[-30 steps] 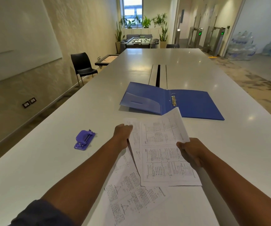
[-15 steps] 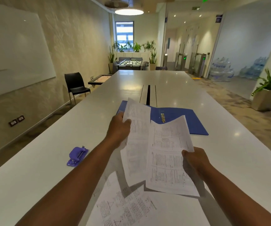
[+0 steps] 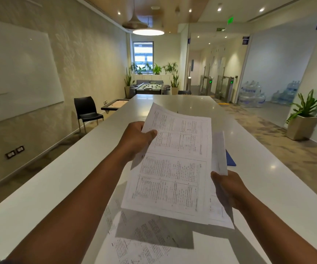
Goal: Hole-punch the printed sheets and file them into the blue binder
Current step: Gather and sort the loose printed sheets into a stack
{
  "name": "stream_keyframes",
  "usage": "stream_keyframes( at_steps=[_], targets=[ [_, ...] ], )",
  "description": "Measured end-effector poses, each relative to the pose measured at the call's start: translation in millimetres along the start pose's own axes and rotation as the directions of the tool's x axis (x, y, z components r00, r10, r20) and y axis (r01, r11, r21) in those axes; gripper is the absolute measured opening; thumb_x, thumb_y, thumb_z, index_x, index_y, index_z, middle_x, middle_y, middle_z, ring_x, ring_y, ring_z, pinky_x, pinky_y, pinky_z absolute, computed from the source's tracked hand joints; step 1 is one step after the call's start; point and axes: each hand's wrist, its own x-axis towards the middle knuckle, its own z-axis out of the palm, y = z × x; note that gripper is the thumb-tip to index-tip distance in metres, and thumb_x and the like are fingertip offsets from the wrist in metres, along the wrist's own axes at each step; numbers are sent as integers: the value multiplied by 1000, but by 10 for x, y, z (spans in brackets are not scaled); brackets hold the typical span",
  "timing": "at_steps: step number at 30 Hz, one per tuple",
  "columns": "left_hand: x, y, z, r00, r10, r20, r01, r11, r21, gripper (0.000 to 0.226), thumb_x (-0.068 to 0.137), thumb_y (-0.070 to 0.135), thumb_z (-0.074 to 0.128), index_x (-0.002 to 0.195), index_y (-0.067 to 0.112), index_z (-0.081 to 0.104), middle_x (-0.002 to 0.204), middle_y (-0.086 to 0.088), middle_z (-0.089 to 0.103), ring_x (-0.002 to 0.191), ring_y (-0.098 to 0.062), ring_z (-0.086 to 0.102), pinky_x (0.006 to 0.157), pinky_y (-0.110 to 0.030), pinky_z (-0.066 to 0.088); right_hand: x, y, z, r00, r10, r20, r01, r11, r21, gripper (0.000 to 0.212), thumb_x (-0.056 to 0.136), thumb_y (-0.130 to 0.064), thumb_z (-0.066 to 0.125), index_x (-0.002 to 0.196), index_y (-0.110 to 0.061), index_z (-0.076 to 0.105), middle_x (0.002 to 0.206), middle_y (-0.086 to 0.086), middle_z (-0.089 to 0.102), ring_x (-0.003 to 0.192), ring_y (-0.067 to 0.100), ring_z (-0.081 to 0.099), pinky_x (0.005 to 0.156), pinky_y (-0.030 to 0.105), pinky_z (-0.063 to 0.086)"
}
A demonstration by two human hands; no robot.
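Both hands hold printed sheets up above the white table. My left hand pinches the upper left edge of the front printed sheet, thumb on its face. My right hand grips a second sheet that shows behind the front one at its right edge. More printed sheets lie flat on the table below. Only a corner of the blue binder shows past the raised paper. The hole punch is out of view.
A black chair stands by the left wall near a low side table. A potted plant sits on the floor to the right. Water bottles are stacked at the far right, a football table at the far end.
Both hands have lifted the sheets off the table and brought them together, one over the other. The view has tilted upward, hiding the binder and the purple hole punch.
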Motion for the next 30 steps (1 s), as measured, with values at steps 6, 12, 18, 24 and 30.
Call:
stream_keyframes(
  at_steps=[6,12,18,24,30],
  targets=[
    [-25,-254,121,994,-107,19,108,992,-62,26,95,27,68,119,15,68,107,-2,75,88,-21,73,66,-31,59,-184,-178,13,968,-15,251,-52,966,255,37,96,-25,70,130,-10,64,121,21,72,107,47,70,84,57,56],
    [-46,-454,227,983,-186,9,183,956,-231,21,96,25,69,114,14,69,102,-2,75,84,-14,73,58,-23,58,-465,-422,90,941,-43,335,-80,936,343,44,80,-27,71,121,-14,69,117,20,74,102,41,73,91,54,51],
    [-4,-648,380,970,-242,19,235,915,-328,28,96,25,68,119,10,63,109,-7,74,94,-24,74,68,-33,63,-522,-420,158,943,-49,330,-89,916,391,40,104,-42,48,132,-20,67,126,18,71,113,39,70,88,54,55],
    [-65,-658,494,973,-229,17,214,874,-437,32,91,21,74,121,12,66,114,-10,75,97,-27,75,86,-52,60,-512,-339,218,956,-116,271,72,984,165,24,98,-25,63,122,-26,67,121,8,75,107,32,73,88,47,59],
    [-180,-532,504,994,-100,-34,74,889,-452,23,96,24,68,118,15,66,111,-4,76,98,-22,75,82,-42,63,-497,-333,230,973,-163,163,155,986,62,29,96,-13,67,117,-32,66,114,-3,75,109,28,69,96,54,55]
  ],
)
